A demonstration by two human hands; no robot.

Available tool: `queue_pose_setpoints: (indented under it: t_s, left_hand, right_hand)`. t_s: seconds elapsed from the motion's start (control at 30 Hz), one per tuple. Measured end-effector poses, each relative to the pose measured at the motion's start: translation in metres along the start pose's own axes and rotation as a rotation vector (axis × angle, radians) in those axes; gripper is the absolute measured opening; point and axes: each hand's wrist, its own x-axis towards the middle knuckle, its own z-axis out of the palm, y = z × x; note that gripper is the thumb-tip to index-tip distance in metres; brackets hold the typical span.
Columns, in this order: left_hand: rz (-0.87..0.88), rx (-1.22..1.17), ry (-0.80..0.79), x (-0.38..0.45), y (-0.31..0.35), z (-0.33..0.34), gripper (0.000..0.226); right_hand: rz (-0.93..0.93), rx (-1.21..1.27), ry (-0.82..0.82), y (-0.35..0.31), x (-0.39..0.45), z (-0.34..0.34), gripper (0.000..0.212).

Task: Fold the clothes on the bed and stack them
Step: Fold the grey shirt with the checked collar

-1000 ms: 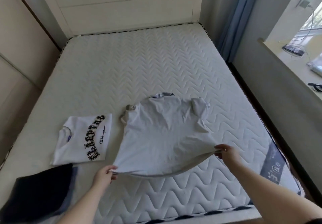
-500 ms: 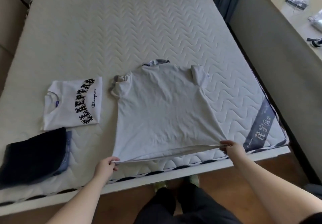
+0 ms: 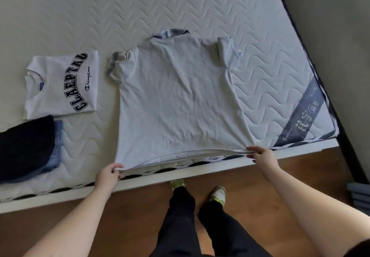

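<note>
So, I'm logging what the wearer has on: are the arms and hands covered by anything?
No. Both forearms are bare, with no sleeves in view, and the left hand and right hand show no gloves or watch.

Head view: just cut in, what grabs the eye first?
A pale grey polo shirt lies spread on the mattress, its hem pinched at both corners by the left hand and right hand. Left of it lie a folded lettered white tee and folded dark clothes.

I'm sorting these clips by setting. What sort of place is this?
Most likely a bedroom at home: a bare quilted mattress on a white bed frame, a wooden floor, and folded clothes.
</note>
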Motion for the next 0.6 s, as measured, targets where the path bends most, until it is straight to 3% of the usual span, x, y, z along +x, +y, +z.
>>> queue_pose_setpoints:
  t_s: [0.2, 0.33, 0.43, 0.5, 0.6]
  left_hand:
    - [0.026, 0.139, 0.020, 0.005, -0.021, 0.033, 0.021]
    - [0.072, 0.317, 0.079, -0.005, -0.016, 0.048, 0.021]
    - [0.290, 0.520, 0.038, -0.010, -0.002, 0.072, 0.031]
    - [0.478, 0.665, -0.058, -0.013, 0.012, 0.096, 0.040]
    - [0.611, 0.786, -0.171, -0.014, 0.032, 0.138, 0.053]
  right_hand:
    - [0.001, -0.096, -0.050, 0.049, 0.033, 0.005, 0.035]
    - [-0.077, -0.278, 0.077, 0.053, 0.024, 0.009, 0.036]
    - [-0.276, -0.441, 0.043, 0.045, 0.016, 0.027, 0.037]
    - [-0.450, -0.566, -0.079, 0.036, 0.012, 0.048, 0.043]
    - [-0.595, -0.749, -0.250, 0.024, 0.013, 0.089, 0.057]
